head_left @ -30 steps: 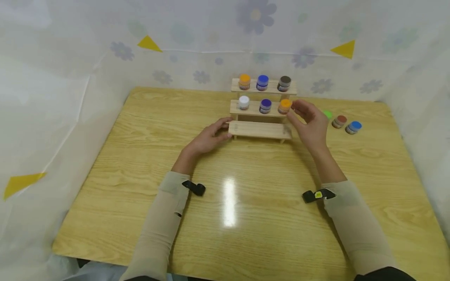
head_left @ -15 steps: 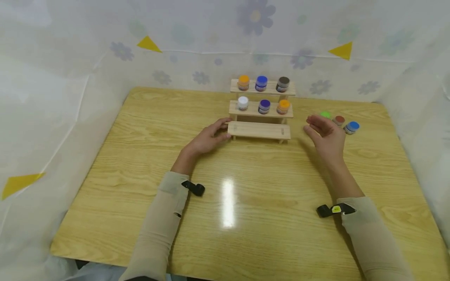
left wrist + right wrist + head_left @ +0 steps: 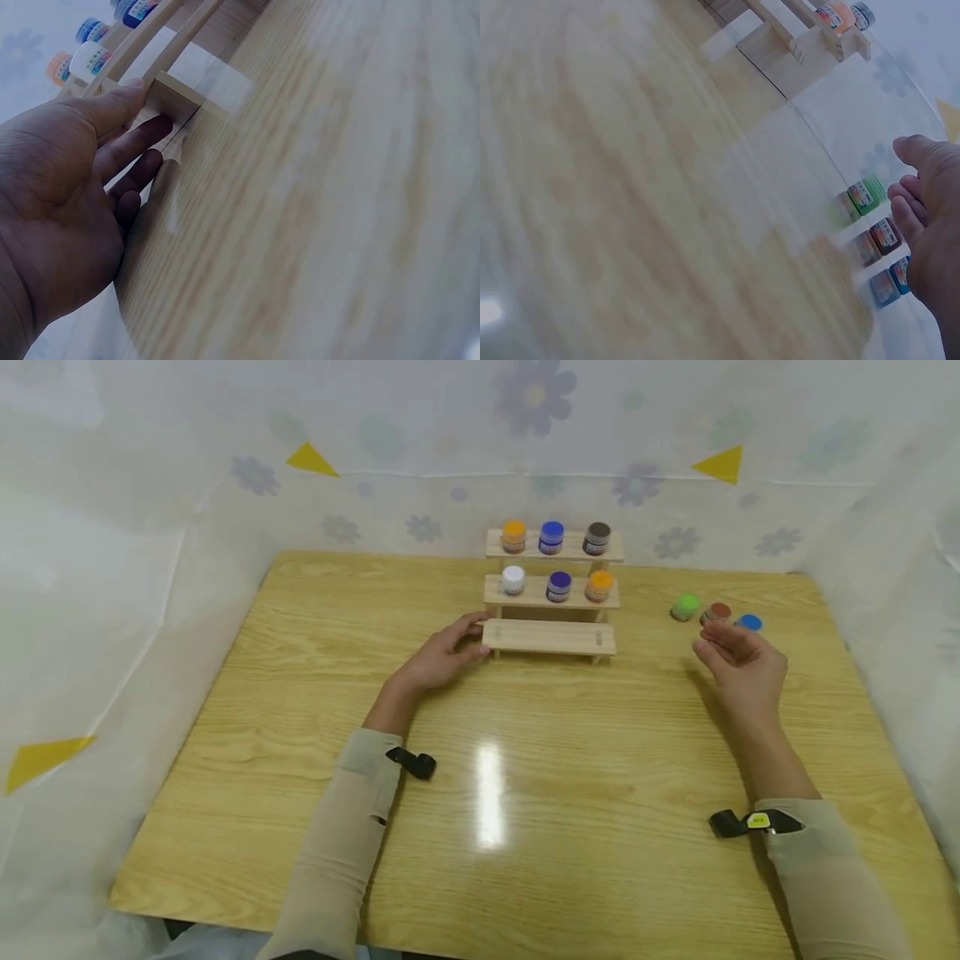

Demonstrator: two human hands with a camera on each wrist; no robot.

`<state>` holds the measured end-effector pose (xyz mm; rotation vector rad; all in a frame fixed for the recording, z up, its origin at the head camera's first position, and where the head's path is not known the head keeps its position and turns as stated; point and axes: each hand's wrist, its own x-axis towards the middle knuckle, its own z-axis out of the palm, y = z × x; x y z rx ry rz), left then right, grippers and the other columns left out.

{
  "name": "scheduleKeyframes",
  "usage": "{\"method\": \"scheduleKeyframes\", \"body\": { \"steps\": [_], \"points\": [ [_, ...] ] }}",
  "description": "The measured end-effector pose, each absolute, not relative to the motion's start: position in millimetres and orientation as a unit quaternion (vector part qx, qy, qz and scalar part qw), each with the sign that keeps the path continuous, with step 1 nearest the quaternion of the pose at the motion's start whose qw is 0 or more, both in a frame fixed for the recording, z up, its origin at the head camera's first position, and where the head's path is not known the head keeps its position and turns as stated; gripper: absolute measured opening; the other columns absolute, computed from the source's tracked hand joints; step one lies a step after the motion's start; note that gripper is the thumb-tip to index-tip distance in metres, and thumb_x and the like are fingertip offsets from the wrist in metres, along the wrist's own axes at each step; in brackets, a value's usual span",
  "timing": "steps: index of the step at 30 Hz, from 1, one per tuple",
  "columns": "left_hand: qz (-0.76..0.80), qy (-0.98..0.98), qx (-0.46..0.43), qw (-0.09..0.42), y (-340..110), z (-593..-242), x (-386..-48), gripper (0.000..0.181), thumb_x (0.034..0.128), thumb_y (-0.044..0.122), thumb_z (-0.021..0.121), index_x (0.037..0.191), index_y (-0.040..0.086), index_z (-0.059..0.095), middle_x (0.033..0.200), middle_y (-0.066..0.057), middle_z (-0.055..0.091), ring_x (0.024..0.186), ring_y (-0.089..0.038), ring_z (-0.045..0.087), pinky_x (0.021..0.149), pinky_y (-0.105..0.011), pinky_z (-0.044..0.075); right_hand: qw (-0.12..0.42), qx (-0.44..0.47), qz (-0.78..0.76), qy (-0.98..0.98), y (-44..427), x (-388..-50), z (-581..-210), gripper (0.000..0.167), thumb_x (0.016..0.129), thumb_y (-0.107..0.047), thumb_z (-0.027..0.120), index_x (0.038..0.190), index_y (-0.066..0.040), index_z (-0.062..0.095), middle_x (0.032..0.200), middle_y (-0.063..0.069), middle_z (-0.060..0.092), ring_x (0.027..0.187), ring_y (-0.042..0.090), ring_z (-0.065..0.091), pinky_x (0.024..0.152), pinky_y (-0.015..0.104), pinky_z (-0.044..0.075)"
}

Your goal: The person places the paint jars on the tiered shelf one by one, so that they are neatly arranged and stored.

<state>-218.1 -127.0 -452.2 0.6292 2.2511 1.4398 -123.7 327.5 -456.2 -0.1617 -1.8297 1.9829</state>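
Observation:
A three-step wooden display rack (image 3: 547, 637) stands at the back of the table. My left hand (image 3: 438, 658) holds the left end of its lowest step, thumb at the front and fingers at the back. Paint jars with orange (image 3: 513, 537), blue (image 3: 551, 537) and black (image 3: 597, 538) lids line the top step. The middle step bears white-lidded (image 3: 513, 580), purple-lidded (image 3: 558, 586) and orange-lidded (image 3: 599, 586) ones. My right hand (image 3: 750, 681), fingers loosely bent and holding nothing, hovers near jars with green (image 3: 686, 607), brown (image 3: 717, 614) and blue (image 3: 748, 623) lids on the table; it partly covers the last two.
The wood-grain table (image 3: 525, 860) reaches a flower-printed white sheet (image 3: 427, 443) behind the rack. Yellow triangles (image 3: 311, 458) are fixed to the sheet. Each forearm wears a black strap with a small camera (image 3: 424, 766).
My right hand has let go of the orange-lidded jar on the middle step and moved right, towards the three jars on the table. The left hand stays at the rack.

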Motion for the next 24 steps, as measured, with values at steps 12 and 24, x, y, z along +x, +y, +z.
{"method": "scheduleKeyframes", "body": {
  "steps": [12,24],
  "points": [
    [0.511,0.805,0.225,0.2,-127.5,-453.3,-217.8,0.062,0.1093,0.037,0.06,0.165,0.03,0.035,0.159,-0.01,0.049,0.147,-0.026,0.046,0.122,-0.048,0.034,0.257,-0.111,0.722,-0.633,360.7,-118.7,-453.6,0.042,0.082,0.012,0.084,0.121,0.02,0.067,0.107,0.015,0.079,0.093,0.018,0.075,0.082,0.019,0.059],
    [0.511,0.808,0.214,0.199,-128.1,-453.3,-217.3,0.061,0.1094,0.036,0.06,0.165,0.031,0.035,0.158,-0.011,0.049,0.147,-0.027,0.046,0.123,-0.048,0.033,0.314,-0.195,0.616,-0.695,383.0,-125.8,-462.7,0.036,0.083,0.002,0.087,0.115,0.01,0.075,0.095,0.0,0.077,0.085,0.008,0.073,0.074,0.011,0.055]
  ]
}}
